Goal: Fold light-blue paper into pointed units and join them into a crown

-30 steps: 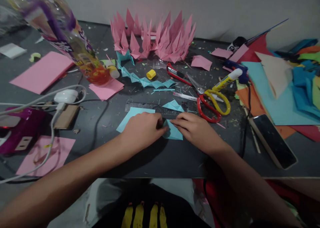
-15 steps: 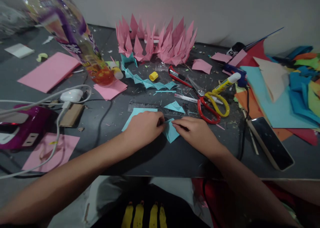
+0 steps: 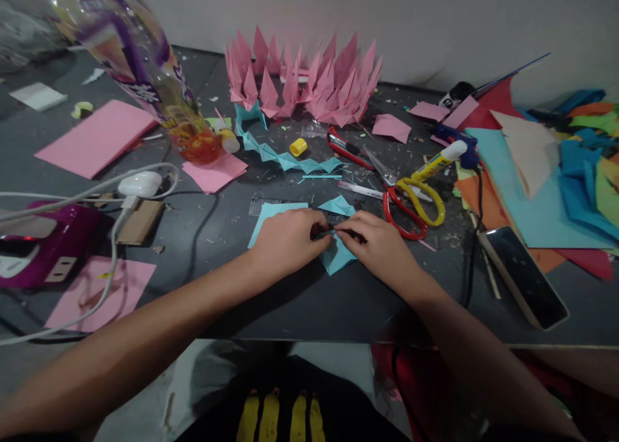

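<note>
- light-blue folded piece (image 3: 334, 261): on the worktop (image 3: 285, 316), near the person's edge; corner now at 6 o'clock, where a straight edge faced the person a second ago.
- left hand (image 3: 289, 237): shifted towards 3 o'clock; thumb and fingers pinching the piece's 11 o'clock side.
- right hand (image 3: 380, 247): pinching the 1 o'clock side; both hands' fingertips now almost meet, exact grip hidden.
- light-blue sheet (image 3: 273, 211): dragged slightly towards 2 o'clock beside the left hand, now overlapping the clear ruler (image 3: 256, 206).
- folded triangle (image 3: 337, 204): at 12 o'clock from the piece, essentially unmoved.
- finding: turning appears finished; i judge attention is on the far-end fold.
</note>
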`<state>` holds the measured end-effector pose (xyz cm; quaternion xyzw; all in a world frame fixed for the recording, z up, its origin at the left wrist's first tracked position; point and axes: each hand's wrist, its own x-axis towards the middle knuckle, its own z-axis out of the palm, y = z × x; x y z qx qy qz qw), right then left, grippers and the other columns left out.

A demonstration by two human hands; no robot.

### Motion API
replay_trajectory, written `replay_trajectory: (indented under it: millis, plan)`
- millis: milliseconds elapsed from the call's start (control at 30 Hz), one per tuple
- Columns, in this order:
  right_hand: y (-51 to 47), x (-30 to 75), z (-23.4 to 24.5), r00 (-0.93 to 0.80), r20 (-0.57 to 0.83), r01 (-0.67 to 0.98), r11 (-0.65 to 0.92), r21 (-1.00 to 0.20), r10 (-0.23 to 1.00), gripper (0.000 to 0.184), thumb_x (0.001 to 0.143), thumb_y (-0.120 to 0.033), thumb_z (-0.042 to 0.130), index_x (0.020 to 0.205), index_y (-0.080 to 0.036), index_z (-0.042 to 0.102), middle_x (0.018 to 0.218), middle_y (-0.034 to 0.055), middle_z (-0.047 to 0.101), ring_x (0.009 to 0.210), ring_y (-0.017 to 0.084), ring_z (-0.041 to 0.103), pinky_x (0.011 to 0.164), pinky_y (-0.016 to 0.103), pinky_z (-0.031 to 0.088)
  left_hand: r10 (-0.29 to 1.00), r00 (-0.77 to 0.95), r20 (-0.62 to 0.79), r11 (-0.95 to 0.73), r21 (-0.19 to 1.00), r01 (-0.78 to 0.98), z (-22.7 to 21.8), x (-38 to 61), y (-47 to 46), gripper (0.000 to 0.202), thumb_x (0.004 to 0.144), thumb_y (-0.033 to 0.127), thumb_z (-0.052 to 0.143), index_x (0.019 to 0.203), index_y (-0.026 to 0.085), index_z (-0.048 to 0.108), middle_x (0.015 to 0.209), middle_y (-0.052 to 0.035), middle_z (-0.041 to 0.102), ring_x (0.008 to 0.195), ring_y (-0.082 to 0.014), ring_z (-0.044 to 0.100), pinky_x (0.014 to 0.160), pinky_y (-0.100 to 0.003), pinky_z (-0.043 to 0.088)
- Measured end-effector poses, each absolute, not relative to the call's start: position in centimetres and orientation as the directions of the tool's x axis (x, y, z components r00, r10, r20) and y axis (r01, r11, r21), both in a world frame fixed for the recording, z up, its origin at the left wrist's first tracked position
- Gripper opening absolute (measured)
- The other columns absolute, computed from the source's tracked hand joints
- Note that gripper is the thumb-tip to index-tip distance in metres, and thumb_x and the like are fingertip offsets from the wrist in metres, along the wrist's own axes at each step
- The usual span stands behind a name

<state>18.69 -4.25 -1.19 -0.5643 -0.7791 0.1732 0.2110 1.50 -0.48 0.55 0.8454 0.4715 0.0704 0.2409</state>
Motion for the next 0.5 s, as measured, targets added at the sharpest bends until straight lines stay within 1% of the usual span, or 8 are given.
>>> replay_trajectory:
  millis: [67, 200, 300, 500]
  plan:
    - [-4.1, 18.7, -1.2, -0.293, 0.111, 0.804, 0.308, -0.508, 0.95, 0.012, 0.084, -0.016, 0.052, 0.086, -0.016, 0.064, 0.082, 0.0047, 0.061, 0.071, 0.014, 0.057, 0.063, 0.025, 0.043, 0.822, 0.562, -0.094, -0.459, 0.476, 0.75, 0.5, 1.6, -0.4, 0.016, 0.081, 0.033, 0.054, 0.085, 0.022, 0.065, 0.084, 0.0006, 0.069, 0.077, -0.0192, 0.063, 0.057, -0.025, 0.041]
    - [-3.8, 18.9, -1.3, -0.345, 0.101, 0.802, 0.349, -0.484, 0.933, 0.01, 0.083, -0.014, 0.05, 0.084, -0.017, 0.06, 0.081, 0.0039, 0.057, 0.066, 0.013, 0.053, 0.061, 0.024, 0.041, 0.775, 0.631, -0.043, -0.554, 0.435, 0.71, 0.1, 1.7, 0.0, 0.012, 0.079, 0.021, 0.055, 0.083, 0.02, 0.066, 0.082, 0.0001, 0.068, 0.073, -0.0165, 0.062, 0.058, -0.024, 0.041]
    - [-3.7, 19.3, -1.4, -0.393, 0.105, 0.778, 0.391, -0.491, 0.914, 0.011, 0.084, -0.015, 0.049, 0.085, -0.017, 0.059, 0.081, 0.004, 0.056, 0.067, 0.013, 0.053, 0.061, 0.024, 0.041, 0.714, 0.7, 0.0, -0.641, 0.402, 0.654, -0.1, 1.6, 0.3, 0.012, 0.079, 0.018, 0.055, 0.081, 0.019, 0.067, 0.08, -0.0008, 0.067, 0.073, -0.0161, 0.062, 0.059, -0.024, 0.042]
    - [-3.7, 19.6, -1.6, -0.415, 0.159, 0.727, 0.431, -0.534, 0.896, 0.013, 0.084, -0.015, 0.049, 0.085, -0.016, 0.062, 0.08, 0.0045, 0.057, 0.068, 0.013, 0.054, 0.062, 0.025, 0.043, 0.605, 0.796, 0.006, -0.72, 0.431, 0.544, 0.1, 1.0, 0.6, 0.016, 0.078, 0.016, 0.057, 0.088, 0.02, 0.068, 0.087, -0.001, 0.067, 0.076, -0.0145, 0.062, 0.061, -0.022, 0.042]
